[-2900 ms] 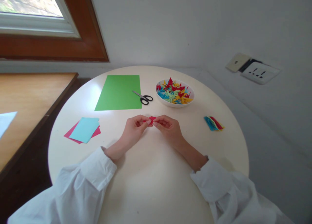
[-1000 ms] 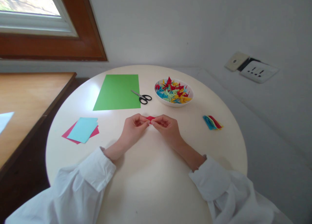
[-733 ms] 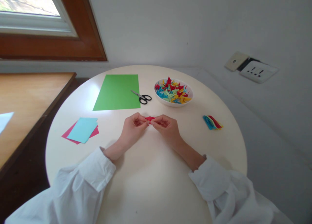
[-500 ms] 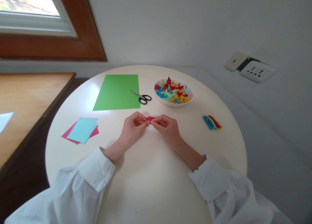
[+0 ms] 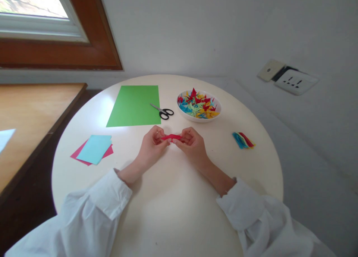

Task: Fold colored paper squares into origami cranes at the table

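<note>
A small folded piece of red paper (image 5: 171, 136) is held between my two hands, over the middle of the white table. My left hand (image 5: 151, 143) pinches its left end, thumb toward me. On the other end, my right hand (image 5: 193, 142) has its thumb against the near edge and its fingers curled behind. The two thumb tips almost meet at the paper's centre. Just beyond my hands lie scissors (image 5: 164, 113) with black handles, their blades over a green sheet (image 5: 135, 107). A white bowl (image 5: 195, 119) of colourful folded paper cranes stands behind my right hand.
Light blue squares (image 5: 95, 149) rest on pink ones (image 5: 77, 155) at the table's left. Several narrow folded papers (image 5: 243, 140) in blue, yellow and red lie at the right. A wooden surface (image 5: 36, 115) adjoins on the left; a wall with a socket (image 5: 296, 81) rises at right.
My fingertips have spread slightly, the right index lifting back, so more of the red paper shows between my hands. The things on the table stay where they were.
</note>
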The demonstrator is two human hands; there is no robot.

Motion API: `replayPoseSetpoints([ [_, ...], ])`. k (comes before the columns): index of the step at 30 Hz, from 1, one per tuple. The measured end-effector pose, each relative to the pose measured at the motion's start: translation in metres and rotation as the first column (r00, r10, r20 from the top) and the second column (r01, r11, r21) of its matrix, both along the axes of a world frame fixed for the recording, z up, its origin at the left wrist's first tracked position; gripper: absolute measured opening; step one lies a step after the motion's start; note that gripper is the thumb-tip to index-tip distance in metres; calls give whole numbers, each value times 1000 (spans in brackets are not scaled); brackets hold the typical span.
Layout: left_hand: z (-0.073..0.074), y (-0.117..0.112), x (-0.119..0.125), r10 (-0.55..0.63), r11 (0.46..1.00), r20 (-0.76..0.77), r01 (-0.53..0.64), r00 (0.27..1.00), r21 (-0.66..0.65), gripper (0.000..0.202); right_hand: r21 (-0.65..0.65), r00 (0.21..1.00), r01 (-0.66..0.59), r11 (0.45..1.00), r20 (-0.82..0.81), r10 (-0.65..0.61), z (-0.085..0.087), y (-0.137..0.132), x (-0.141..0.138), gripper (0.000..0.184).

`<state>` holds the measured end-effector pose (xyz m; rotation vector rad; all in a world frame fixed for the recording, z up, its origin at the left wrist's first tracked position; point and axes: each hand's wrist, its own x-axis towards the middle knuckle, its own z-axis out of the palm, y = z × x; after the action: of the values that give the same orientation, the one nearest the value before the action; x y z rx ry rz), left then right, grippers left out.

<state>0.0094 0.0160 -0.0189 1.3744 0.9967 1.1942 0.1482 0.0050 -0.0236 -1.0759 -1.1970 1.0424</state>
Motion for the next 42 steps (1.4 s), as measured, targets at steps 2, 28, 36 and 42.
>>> replayPoseSetpoints([
  [2,1,0,0,-3,1000,2,3,1000,-9,22,-9,1000,-6,1000,-8,6,0,0,0,30],
  [28,1,-1,-1,-85,987,-95,71,992,-142,22,-61,998,-68,996,-18,67,2,-1,1,28],
  [36,1,-2,0,-78,991,-129,63,989,-120,22,2,995,-63,998,76,62,-2,0,4,20],
  [42,-2,-1,-1,-104,993,-185,93,977,-68,18,52,977,-34,998,213,22,2,-2,4,10],
])
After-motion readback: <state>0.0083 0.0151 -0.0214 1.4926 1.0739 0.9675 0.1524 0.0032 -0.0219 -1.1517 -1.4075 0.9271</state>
